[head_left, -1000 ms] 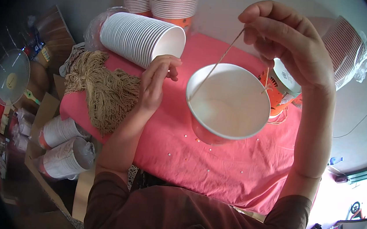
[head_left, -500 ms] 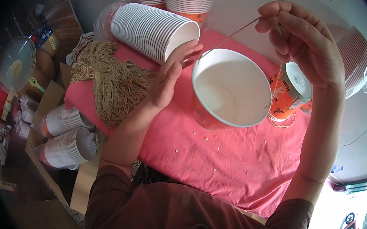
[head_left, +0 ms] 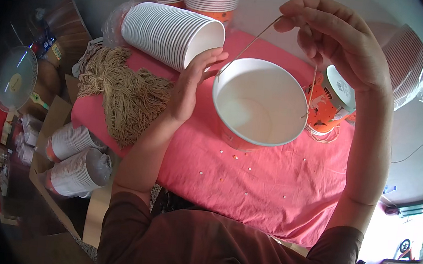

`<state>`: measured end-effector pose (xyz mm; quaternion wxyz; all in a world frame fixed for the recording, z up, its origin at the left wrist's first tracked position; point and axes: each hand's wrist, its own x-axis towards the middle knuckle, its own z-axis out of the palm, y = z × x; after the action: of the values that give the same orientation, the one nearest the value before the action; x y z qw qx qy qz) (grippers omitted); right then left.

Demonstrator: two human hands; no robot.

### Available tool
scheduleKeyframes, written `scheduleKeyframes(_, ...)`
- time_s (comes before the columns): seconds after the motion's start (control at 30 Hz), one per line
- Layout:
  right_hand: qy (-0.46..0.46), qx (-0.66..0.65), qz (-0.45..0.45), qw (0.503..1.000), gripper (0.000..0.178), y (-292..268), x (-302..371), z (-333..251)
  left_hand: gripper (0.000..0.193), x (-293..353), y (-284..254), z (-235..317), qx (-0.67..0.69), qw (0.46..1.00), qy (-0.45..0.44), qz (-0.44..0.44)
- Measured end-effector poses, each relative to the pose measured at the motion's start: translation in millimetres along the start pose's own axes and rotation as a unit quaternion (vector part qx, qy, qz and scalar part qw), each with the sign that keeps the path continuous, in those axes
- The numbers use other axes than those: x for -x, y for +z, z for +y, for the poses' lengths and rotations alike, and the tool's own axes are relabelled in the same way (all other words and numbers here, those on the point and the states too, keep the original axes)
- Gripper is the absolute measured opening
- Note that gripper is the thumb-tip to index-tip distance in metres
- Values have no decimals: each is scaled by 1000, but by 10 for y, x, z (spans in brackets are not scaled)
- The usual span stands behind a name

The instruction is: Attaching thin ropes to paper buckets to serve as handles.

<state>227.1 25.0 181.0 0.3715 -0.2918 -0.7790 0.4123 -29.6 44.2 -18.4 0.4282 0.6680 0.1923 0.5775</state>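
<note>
A large paper bucket (head_left: 260, 106), white inside and orange outside, stands on the pink cloth in front of me, its mouth tipped toward me. A thin tan cord (head_left: 251, 43) runs from the bucket's left rim up to my right hand (head_left: 335, 39) and down again to the right rim, like a handle. My right hand is closed on the cord in a pinch above the bucket. At the bucket's left side my left hand (head_left: 187, 89) has its fingers stretched out, close to the rim where the cord ends. Whether its fingertips touch the bucket is hard to see.
Beside my left arm lies a bundle of tan cords (head_left: 128, 96). Behind it is a stack of nested white buckets (head_left: 165, 31) on its side. An orange lidded bucket (head_left: 329, 100) stands at right. Small bits dot the pink cloth (head_left: 264, 213). A cardboard box (head_left: 53, 188) holds wrapped stacks.
My right hand has moved a little left with the cord. The bucket has shifted slightly left, and my left hand stays beside it. The whole view has also moved slightly.
</note>
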Motion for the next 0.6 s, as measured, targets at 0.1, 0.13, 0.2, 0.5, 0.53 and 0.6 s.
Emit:
scheduleKeyframes(0.1,2,-11,2,1000,30,-13,-131,94,66,2,10,25,3,1000,3,-14)
scheduleKeyframes(0.13,-169,-93,-172,966,28,-131,-353,260,64,-25,47,26,0,999,1,-34)
scheduleKeyframes(0.2,-327,-174,-340,865,26,-112,-353,249,57,-21,-12,9,-28,998,10,-53)
scheduleKeyframes(0.5,-334,-178,-313,871,24,-143,-253,241,34,-50,-7,18,-169,982,74,-34)
scheduleKeyframes(0.53,-147,-138,-146,969,24,18,-43,6,34,-3,-67,32,-175,982,70,-26)
scheduleKeyframes(0.6,52,-79,40,995,24,30,152,-143,37,-8,-55,56,-206,972,109,-37)
